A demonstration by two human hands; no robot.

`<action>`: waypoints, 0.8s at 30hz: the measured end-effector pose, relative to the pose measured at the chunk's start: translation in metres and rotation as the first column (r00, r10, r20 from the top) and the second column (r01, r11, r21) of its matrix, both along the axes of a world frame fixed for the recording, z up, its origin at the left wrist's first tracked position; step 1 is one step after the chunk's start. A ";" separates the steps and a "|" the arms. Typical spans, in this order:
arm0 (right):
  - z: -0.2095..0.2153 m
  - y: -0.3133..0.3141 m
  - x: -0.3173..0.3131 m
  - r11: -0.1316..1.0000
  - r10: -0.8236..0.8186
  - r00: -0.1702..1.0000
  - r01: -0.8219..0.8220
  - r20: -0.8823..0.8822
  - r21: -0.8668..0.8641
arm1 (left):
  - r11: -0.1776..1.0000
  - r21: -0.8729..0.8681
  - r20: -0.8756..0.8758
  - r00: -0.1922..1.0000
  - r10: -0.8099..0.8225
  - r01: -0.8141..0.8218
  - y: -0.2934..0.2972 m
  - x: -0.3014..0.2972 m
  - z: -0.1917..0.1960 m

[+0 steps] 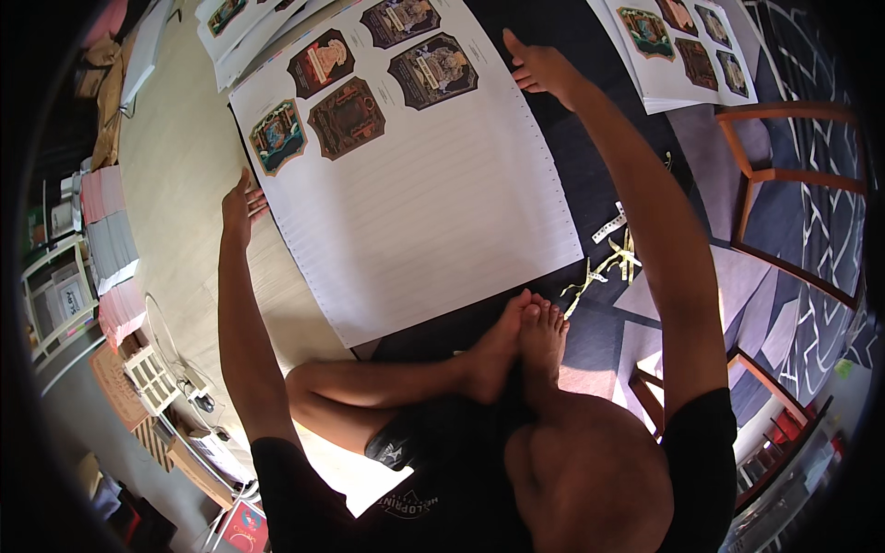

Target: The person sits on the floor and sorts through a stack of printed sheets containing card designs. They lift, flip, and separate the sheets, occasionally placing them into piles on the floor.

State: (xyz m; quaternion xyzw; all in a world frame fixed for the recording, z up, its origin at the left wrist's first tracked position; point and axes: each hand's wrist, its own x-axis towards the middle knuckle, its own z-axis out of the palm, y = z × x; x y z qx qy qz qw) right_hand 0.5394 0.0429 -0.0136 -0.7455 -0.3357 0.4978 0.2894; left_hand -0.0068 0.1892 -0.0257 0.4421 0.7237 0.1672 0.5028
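A large white printed sheet [415, 221] lies in front of me, with several label-shaped designs in dark frames toward its far end. At its left edge is my left hand [238, 207], thumb raised and fingers stretched toward the paper. My right hand [546, 72] is beside the far right edge, its thumb spread away from the fingers. Neither hand visibly grips anything. Beneath the sheet, a dark mat [544, 138] shows along the right side and near edge.
More printed sheets lie in a stack [678, 55] at far right and another pile [253, 41] at far left. Torn paper strips [608, 258] are scattered by my feet. Wooden frames [737, 175] stand on the right; paper stacks [111, 240] line the left.
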 end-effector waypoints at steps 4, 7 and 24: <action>-0.012 0.015 0.010 0.995 -0.044 0.997 0.038 0.061 0.095 | 0.998 0.059 0.028 1.000 0.001 -0.003 0.027 -0.002 -0.007; -0.025 0.032 0.010 0.986 -0.113 0.992 0.105 0.054 0.131 | 0.998 0.055 0.061 0.998 0.011 -0.014 0.043 0.004 -0.009; -0.031 0.029 0.022 0.988 -0.002 1.000 0.005 -0.023 0.157 | 1.000 -0.002 0.107 0.994 -0.026 0.026 0.035 0.013 0.007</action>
